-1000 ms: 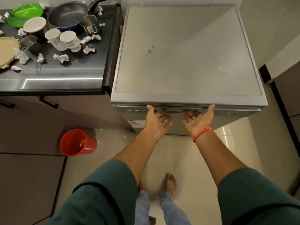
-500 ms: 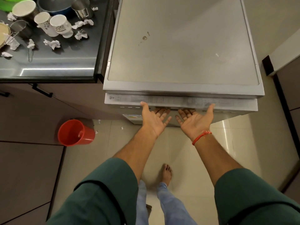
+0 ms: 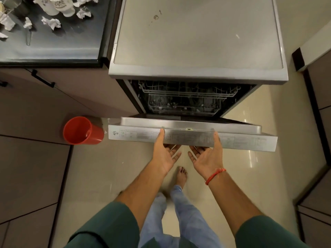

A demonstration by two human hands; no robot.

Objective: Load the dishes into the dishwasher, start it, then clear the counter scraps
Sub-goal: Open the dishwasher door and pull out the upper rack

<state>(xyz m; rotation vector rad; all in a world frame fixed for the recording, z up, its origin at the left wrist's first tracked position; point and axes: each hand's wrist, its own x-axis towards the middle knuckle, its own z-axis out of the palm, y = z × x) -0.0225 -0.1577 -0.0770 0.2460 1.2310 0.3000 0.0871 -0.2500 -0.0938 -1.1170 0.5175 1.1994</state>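
The silver dishwasher (image 3: 197, 42) stands right of the dark counter (image 3: 53, 49). Its door (image 3: 247, 141) is swung partly down, control strip facing up at me. My left hand (image 3: 164, 155) and my right hand (image 3: 206, 157) hold the door's top edge near its middle, palms up, thumbs laid over the strip and fingers underneath. Behind the door, wire racks (image 3: 188, 94) show in the dark tub. White cups (image 3: 60, 6) and crumpled paper scraps (image 3: 52, 23) lie on the counter's far left; other dishes are out of frame.
A red bin (image 3: 80, 130) stands on the tiled floor just left of the door's corner. Brown cabinet fronts with black handles (image 3: 43, 78) run under the counter. More cabinets (image 3: 320, 97) line the right side. My bare foot (image 3: 181, 176) is below the door.
The door has swung from nearly closed to partly down, exposing the racks. Both hands came down and toward me with its edge. My view dropped, hiding most of the counter dishes.
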